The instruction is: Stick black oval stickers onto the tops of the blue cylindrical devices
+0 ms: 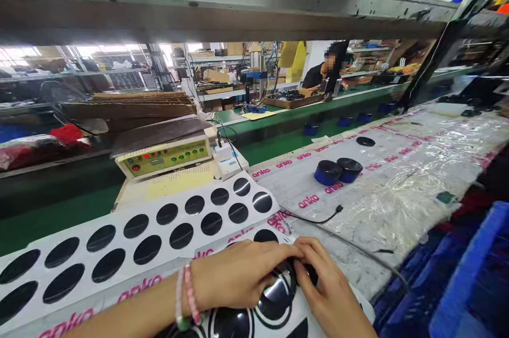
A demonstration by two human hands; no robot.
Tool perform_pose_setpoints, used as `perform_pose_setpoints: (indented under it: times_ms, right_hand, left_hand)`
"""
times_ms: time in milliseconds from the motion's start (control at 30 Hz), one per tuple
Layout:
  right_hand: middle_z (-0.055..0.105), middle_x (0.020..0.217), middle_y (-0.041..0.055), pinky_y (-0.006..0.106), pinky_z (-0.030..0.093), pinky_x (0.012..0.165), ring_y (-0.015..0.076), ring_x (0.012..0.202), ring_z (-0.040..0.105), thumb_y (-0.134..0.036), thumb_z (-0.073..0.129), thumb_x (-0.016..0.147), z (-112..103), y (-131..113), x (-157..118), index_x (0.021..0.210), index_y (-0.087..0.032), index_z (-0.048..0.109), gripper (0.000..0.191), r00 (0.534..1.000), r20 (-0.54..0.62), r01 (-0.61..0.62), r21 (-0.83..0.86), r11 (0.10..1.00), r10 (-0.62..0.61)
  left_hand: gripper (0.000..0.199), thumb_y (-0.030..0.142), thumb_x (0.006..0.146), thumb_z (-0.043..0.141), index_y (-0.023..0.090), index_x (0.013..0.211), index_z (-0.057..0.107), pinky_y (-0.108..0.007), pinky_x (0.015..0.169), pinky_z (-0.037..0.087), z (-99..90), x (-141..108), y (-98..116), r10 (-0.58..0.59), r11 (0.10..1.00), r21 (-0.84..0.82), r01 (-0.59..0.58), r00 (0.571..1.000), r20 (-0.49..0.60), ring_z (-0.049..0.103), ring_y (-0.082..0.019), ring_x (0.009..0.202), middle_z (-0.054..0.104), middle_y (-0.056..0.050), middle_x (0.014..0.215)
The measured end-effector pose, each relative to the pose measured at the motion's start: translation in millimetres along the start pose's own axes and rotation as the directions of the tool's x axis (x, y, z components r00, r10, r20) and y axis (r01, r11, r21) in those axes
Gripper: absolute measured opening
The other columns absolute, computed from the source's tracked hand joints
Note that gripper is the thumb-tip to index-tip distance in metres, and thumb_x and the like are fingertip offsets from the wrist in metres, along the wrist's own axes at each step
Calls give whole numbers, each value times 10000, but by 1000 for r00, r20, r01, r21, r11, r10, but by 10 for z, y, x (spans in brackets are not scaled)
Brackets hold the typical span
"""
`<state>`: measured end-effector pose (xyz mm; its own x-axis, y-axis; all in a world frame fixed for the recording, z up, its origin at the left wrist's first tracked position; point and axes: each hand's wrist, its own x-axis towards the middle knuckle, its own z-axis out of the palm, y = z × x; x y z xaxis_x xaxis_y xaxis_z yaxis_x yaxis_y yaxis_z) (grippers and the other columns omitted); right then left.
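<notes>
At the bottom of the view, both hands are bent over a glossy black round part (278,300) lying on a white sheet with black circles and rings. My left hand (234,274), with two bead bracelets at its wrist, reaches across, its fingers closed round the part's upper left. My right hand (328,287) has its fingers closed at the part's right rim. The fingertips of both hands meet there, and what lies between them is partly hidden. Next to it sits another glossy black round part (231,322). Beyond the left forearm lies a white sheet of black round stickers (254,219).
Two blue-sided black round parts (338,171) and a flat black disc (365,141) rest on the plastic-covered table. A cable (358,247) crosses it. Behind are a control box (167,157) and a green conveyor (270,139). A blue crate (469,274) stands right; a person (318,76) works beyond.
</notes>
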<state>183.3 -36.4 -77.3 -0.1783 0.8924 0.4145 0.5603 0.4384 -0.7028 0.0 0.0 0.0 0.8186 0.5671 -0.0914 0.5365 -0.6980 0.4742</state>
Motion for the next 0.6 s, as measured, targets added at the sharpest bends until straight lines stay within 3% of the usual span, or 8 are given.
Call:
perform_pose_setpoints:
  times_ms: [133, 233, 300, 400, 467, 533, 600]
  right_hand:
    - [519, 937, 39, 251, 491, 734, 140, 845, 571, -103, 377, 889, -11, -44, 19, 911, -215, 528, 189, 1000, 5, -12, 12, 1000, 12]
    - [516, 923, 34, 263, 489, 721, 145, 829, 567, -97, 379, 880, 12, -30, 5, 902, -218, 524, 190, 1000, -10, -7, -1, 1000, 7]
    - [516, 947, 34, 273, 488, 737, 149, 849, 570, -115, 379, 891, 33, 6, -21, 938, -225, 530, 193, 1000, -14, -8, -12, 1000, 7]
    - [517, 1009, 40, 292, 487, 779, 159, 892, 578, -163, 386, 914, 46, 60, -55, 1010, -243, 535, 194, 1000, -7, -31, -37, 999, 31]
    - [522, 1031, 46, 306, 490, 797, 170, 914, 579, -185, 396, 918, 38, 52, -52, 1027, -248, 540, 192, 999, 3, -38, -65, 997, 38]
    - [539, 1017, 48, 317, 494, 802, 183, 931, 577, -193, 409, 914, 30, -11, -22, 1015, -249, 549, 181, 1000, 9, -8, -104, 995, 9]
    - [551, 1027, 54, 327, 494, 820, 194, 972, 569, -192, 411, 916, 41, -111, 21, 1036, -254, 545, 190, 999, 20, 45, -126, 991, -43]
  left_hand:
    - [383, 294, 775, 711, 181, 1069, 492, -275, 715, 441, 126, 109, -27, -76, 997, 5, 76, 997, 27, 591, -235, 925, 619, -58, 989]
    - [384, 313, 723, 760, 157, 978, 520, -278, 714, 427, 114, 156, -21, -50, 998, 27, 49, 998, 45, 549, -229, 888, 587, -62, 915]
    - [324, 246, 742, 736, 167, 975, 525, -282, 744, 418, 79, 112, -19, -46, 999, -6, 46, 999, -11, 522, -221, 901, 567, -46, 888]
    - [290, 63, 793, 582, 211, 1032, 511, -256, 760, 415, 20, -102, -58, -114, 976, -200, 83, 983, -146, 522, -161, 855, 560, -4, 865]
    - [322, 13, 799, 488, 242, 1025, 480, -235, 720, 415, -29, -299, -117, -175, 934, -350, 70, 945, -277, 517, -122, 773, 545, 25, 842]
    - [244, 38, 811, 463, 244, 936, 424, -217, 657, 407, -88, -467, -182, -228, 887, -461, -25, 845, -484, 488, -104, 729, 501, 33, 859]
    - [199, 79, 834, 464, 239, 854, 346, -205, 621, 401, -141, -549, -238, -267, 843, -526, -115, 759, -594, 465, -89, 707, 466, 26, 928]
